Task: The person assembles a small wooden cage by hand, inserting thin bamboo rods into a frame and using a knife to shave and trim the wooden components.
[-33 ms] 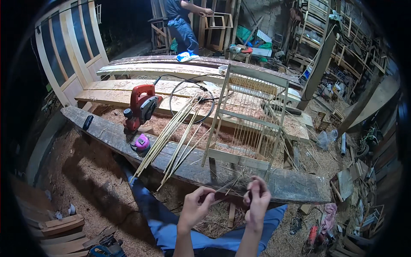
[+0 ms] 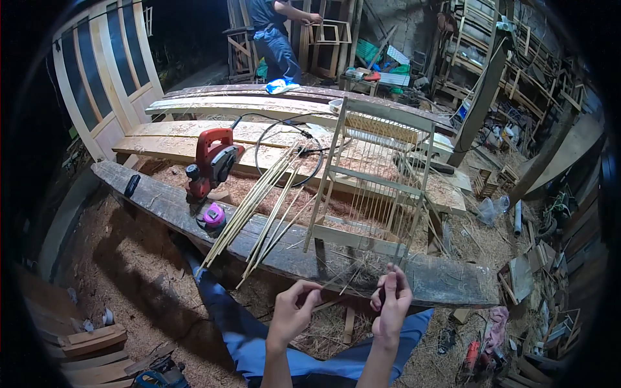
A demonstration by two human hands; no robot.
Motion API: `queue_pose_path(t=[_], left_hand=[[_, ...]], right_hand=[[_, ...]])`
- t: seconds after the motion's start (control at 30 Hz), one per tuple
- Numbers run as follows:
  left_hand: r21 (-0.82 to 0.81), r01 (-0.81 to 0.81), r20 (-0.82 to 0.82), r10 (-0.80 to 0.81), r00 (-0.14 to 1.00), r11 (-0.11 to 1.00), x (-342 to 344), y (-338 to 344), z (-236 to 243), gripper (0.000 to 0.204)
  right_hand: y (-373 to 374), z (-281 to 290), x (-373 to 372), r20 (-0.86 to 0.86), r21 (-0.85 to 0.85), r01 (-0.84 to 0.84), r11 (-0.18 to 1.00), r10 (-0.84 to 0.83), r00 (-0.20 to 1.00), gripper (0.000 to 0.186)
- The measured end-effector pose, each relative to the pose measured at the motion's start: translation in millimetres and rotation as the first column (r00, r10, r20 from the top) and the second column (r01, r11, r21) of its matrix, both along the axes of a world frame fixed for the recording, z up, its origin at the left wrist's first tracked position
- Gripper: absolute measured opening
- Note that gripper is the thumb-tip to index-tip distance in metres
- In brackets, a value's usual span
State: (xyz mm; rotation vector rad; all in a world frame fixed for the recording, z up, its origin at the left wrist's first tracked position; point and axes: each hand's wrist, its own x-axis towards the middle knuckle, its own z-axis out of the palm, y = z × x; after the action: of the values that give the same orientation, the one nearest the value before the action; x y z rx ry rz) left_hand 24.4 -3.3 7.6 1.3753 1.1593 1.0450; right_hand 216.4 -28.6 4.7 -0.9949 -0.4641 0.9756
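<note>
My left hand is closed in a pinch on a thin wooden strip, which points up and to the right toward the bench edge. Beside it, my right hand is curled shut with the thumb up. Something dark shows between its fingers, too small to make out. Both hands are in front of the near edge of a worn plank bench. A wooden frame strung with thin rods stands on the bench beyond them. To its left lies a bundle of thin sticks.
A red power planer and a pink tape measure rest on the bench at left. A black cable loops over long boards. Shavings cover the floor. A co-worker stands at the back holding a small wooden frame.
My right hand has shifted slightly up and right and turned a little. My left hand stays nearly in place, still pinching the thin strip.
</note>
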Motion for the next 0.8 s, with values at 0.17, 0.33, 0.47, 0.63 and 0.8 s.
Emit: queue_pose_path(t=[0.17, 0.33, 0.47, 0.63, 0.8], left_hand=[[0.019, -0.053, -0.015, 0.053, 0.998, 0.998, 4.3, 1.0, 2.9, 0.012], [0.083, -0.019, 0.033, 0.016, 0.999, 0.996, 10.8, -3.3, 3.2, 0.012], [0.056, -0.039, 0.012, 0.038, 0.999, 0.998, -1.7, 0.7, -1.0, 0.011], [0.089, -0.091, 0.096, 0.082, 0.992, 0.992, 2.4, 4.3, -2.7, 0.012], [0.089, -0.007, 0.047, 0.003, 0.999, 0.996, 7.3, -1.4, 1.8, 0.013]], right_hand=[[-1.7, 9.9, -14.4, 0.152, -0.150, -0.404, 0.902, 0.425, 0.893, 0.046], [1.2, 8.9, -29.6, 0.200, -0.166, -0.347, 0.923, 0.376, 0.905, 0.027], [3.7, 0.3, -3.9, -0.045, -0.015, 0.010, 1.000, -0.011, 0.999, 0.025], [-1.4, 9.0, -9.8, 0.081, -0.127, -0.396, 0.909, 0.408, 0.909, 0.053], [2.5, 5.8, -31.7, 0.082, -0.091, -0.473, 0.876, 0.480, 0.873, 0.025]])
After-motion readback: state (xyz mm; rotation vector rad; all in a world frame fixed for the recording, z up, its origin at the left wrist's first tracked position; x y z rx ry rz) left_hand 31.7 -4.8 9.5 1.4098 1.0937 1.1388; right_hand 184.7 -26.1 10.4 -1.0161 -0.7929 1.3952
